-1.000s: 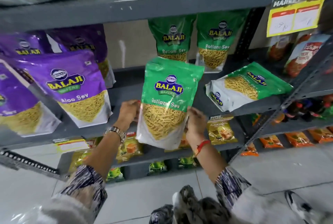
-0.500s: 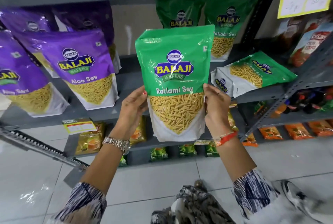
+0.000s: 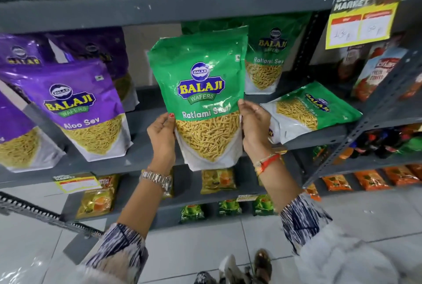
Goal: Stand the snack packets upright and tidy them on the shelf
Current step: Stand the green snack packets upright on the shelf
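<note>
Green Ratlami Sev packet (image 3: 203, 92): glossy, crinkled plastic film
Purple Aloo Sev packet (image 3: 77, 105): shiny plastic
Shelf (image 3: 141, 156): matt grey painted metal
Wristwatch (image 3: 157, 178): polished metal
Floor (image 3: 194, 242): glossy tiles

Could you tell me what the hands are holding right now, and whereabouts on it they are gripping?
Both hands hold the green Ratlami Sev packet upright: the left hand grips its left edge, the right hand its right edge, both about halfway down.

Green sev packet (image 3: 201, 83), purple packet (image 3: 80, 101), grey shelf (image 3: 146, 153), yellow price tag (image 3: 360, 23)
</note>
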A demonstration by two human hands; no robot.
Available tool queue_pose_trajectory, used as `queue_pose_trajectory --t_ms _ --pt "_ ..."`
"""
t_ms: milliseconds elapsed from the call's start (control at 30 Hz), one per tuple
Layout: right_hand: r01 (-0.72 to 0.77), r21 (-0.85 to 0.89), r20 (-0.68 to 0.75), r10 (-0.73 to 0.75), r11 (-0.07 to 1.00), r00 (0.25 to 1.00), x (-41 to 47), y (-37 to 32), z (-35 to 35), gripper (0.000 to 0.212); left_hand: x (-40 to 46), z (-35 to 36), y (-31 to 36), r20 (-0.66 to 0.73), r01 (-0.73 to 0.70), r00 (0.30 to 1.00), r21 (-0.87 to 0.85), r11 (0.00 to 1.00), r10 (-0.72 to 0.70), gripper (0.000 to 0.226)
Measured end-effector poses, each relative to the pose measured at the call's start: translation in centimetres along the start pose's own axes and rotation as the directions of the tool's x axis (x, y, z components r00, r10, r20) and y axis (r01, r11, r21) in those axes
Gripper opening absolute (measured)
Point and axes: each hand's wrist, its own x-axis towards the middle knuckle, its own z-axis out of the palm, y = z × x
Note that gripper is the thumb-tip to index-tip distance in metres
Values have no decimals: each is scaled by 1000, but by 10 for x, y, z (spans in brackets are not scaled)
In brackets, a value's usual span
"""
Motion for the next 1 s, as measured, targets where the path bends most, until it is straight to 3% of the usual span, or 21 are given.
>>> queue_pose_trajectory --t_ms 367,533,633,700,767,833,900,1000 --pt "20 -116 234 7 993 972 66 25 37 22 76 17 -26 -136 41 990 74 996 -31 13" --pt "25 -140 261 13 990 965 70 40 34 28 78 8 -36 -120 -7 992 164 986 27 11" --pt "56 -168 295 -4 984 955 70 39 30 27 71 14 -36 -190 -21 981 124 992 45 15" --pt "102 -194 314 -36 976 949 68 36 23 26 58 22 -37 -299 -71 949 105 992 100 23" --pt "172 -208 293 -107 963 950 66 33 11 23 41 33 -38 -420 -151 878 211 966 229 26" --pt "239 -202 203 -198 950 959 64 29 -8 20 24 47 -40 -451 -203 821 342 918 349 26" --pt "286 -209 50 -282 935 958 66 25 -32 16 5 66 -48 -330 -274 849 394 877 413 23" --pt "278 -281 -246 -349 919 904 75 16 -72 14 -26 105 -64 136 -351 936 294 889 325 19"
